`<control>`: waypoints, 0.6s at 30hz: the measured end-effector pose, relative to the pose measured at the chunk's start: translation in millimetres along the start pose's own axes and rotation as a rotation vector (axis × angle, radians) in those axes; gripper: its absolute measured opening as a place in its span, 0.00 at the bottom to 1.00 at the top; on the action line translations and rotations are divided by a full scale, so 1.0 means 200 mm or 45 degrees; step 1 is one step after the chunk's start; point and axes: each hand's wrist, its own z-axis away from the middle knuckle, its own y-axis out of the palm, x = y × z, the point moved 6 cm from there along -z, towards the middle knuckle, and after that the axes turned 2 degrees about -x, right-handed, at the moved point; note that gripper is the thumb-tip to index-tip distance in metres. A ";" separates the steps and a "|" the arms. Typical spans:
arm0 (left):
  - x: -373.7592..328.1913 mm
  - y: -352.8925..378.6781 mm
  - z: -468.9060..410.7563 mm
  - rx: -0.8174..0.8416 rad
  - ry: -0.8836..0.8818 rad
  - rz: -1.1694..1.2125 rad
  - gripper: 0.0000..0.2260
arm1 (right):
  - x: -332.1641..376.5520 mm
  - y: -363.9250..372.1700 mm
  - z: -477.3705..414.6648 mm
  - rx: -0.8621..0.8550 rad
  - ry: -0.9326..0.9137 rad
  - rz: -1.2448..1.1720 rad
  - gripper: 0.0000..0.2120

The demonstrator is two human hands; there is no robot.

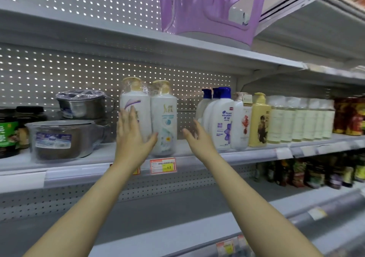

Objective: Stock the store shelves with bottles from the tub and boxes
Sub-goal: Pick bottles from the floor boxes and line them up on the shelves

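Two white bottles with gold caps, wrapped together in clear film, stand on the middle shelf [197,154]: the left one [136,106] has a purple mark, the right one [165,118] a flower print. My left hand [132,134] lies flat with straight fingers against the front of the left bottle, thumb reaching toward the right one. My right hand [196,136] hovers open in the gap to the right of the pair, holding nothing. A group of white pump bottles with blue caps [221,118] stands just right of that hand.
Steel pots in plastic wrap [63,136] sit left of the pair, dark jars [8,130] further left. A yellow bottle [259,122] and a row of pale bottles [300,120] fill the right. A purple plastic stool [209,9] lies on the upper shelf.
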 end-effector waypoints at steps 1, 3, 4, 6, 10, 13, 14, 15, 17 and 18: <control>-0.07 0.01 0.02 -0.028 0.002 -0.005 0.42 | -0.01 -0.06 0.00 -0.027 -0.026 0.040 0.31; -0.15 0.05 0.01 -0.112 -0.007 -0.071 0.39 | -0.04 -0.18 -0.01 -0.073 -0.047 0.059 0.29; -0.21 0.07 0.01 -0.185 0.000 -0.141 0.38 | -0.06 -0.25 -0.02 -0.101 -0.059 0.063 0.28; -0.29 0.11 0.01 -0.318 0.054 -0.244 0.36 | -0.09 -0.36 -0.04 -0.144 -0.093 0.088 0.28; -0.52 0.33 0.04 -0.258 0.252 -0.163 0.33 | -0.15 -0.58 -0.08 -0.239 -0.216 0.221 0.28; -0.68 0.58 0.04 -0.015 0.280 0.023 0.31 | -0.26 -0.72 -0.14 -0.277 -0.192 0.315 0.32; -0.72 0.66 0.04 0.073 0.246 0.065 0.32 | -0.29 -0.76 -0.15 -0.269 -0.172 0.299 0.33; -0.74 0.74 0.04 0.162 0.185 0.116 0.32 | -0.32 -0.79 -0.17 -0.254 -0.158 0.277 0.34; -0.77 0.87 0.03 0.302 0.050 0.248 0.32 | -0.37 -0.84 -0.19 -0.206 -0.142 0.277 0.34; -0.77 0.92 0.03 0.349 -0.001 0.299 0.30 | -0.40 -0.86 -0.20 -0.192 -0.141 0.284 0.34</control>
